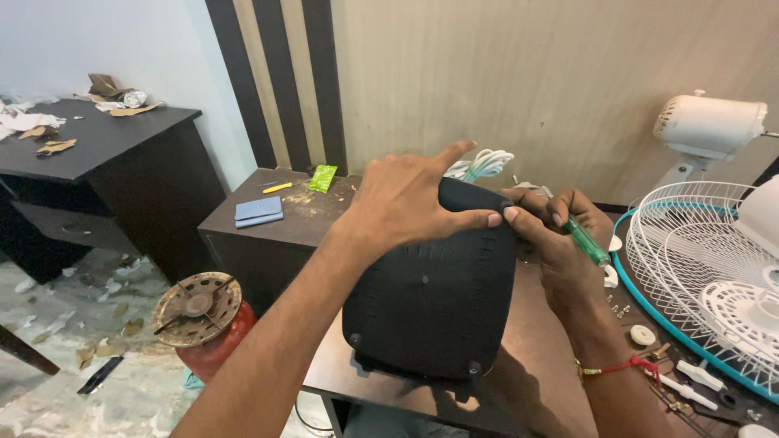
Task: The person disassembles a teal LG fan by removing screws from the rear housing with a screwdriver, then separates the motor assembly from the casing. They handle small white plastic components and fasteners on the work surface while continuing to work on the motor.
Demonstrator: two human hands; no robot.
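The black fan base [434, 304] stands tilted on edge on the brown surface [535, 381], underside toward the camera. The left hand [406, 199] steadies its top edge, fingers pressed on it, forefinger raised. At that edge's right end the right hand [560, 243] pinches a green screwdriver [586, 241]; keep the base braced and the tool square.

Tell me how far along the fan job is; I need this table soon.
Done: the white fan guard lies off, loose screws beside it. In hand: left hand steadies the black base, standing on edge; right hand holds a green screwdriver at it. Left: the guard and the white motor remain apart.
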